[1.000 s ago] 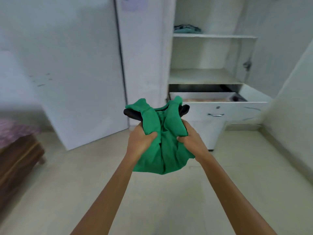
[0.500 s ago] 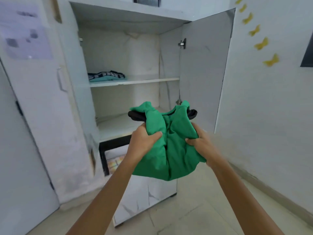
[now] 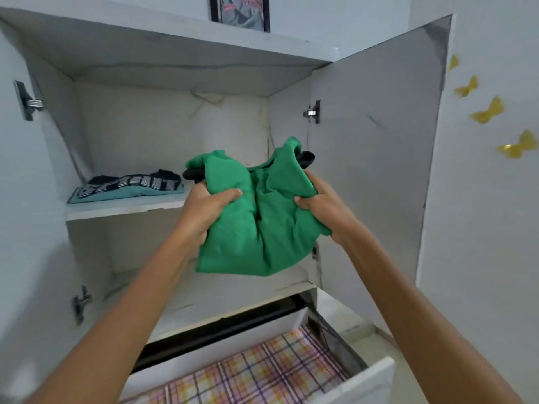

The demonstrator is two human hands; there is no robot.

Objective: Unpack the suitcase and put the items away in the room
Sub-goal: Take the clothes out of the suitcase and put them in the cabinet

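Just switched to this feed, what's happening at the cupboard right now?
A person stands at the open cupboard, gripping a bunched green garment with the left hand and the right hand. Something black pokes out from behind it. The garment is held in the air in front of the shelves, not yet set down. A folded top already lies on the upper shelf. Below, the drawer is pulled open, showing a checked liner.
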